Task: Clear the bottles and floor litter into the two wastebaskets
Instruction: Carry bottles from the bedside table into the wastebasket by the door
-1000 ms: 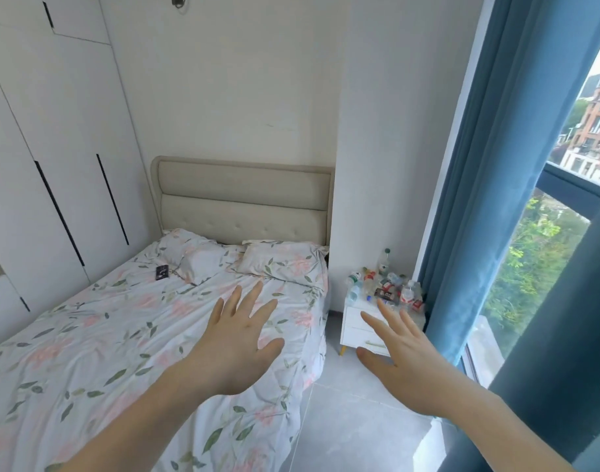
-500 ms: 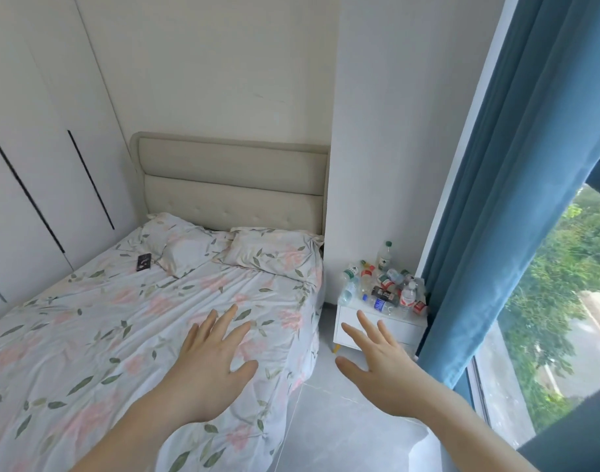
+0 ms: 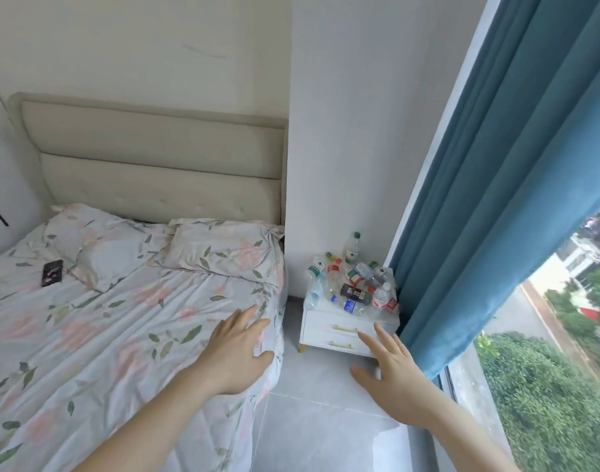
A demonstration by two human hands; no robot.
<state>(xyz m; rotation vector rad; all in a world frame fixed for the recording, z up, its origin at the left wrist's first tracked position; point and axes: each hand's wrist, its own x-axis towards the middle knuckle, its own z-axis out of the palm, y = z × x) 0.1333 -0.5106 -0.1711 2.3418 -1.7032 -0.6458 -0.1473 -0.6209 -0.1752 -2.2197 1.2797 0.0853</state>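
Observation:
Several plastic bottles (image 3: 355,287) lie heaped on a small white nightstand (image 3: 336,332) between the bed and the curtain; one tall bottle with a green cap (image 3: 352,247) stands upright at the back. My left hand (image 3: 235,352) hovers flat, fingers spread, over the bed's right edge and holds nothing. My right hand (image 3: 390,373) is stretched forward with straight fingers over the floor in front of the nightstand, also empty. No wastebasket is in view.
A bed with floral sheets (image 3: 104,318) fills the left; a dark phone (image 3: 52,272) lies on it near the pillows. A blue curtain (image 3: 489,199) hangs at right beside a window. A narrow strip of grey tiled floor (image 3: 312,434) runs to the nightstand.
The view has moved closer to the nightstand and tilted down. Both hands stay open and have drifted right and lower in view, the right one now near the nightstand's drawers.

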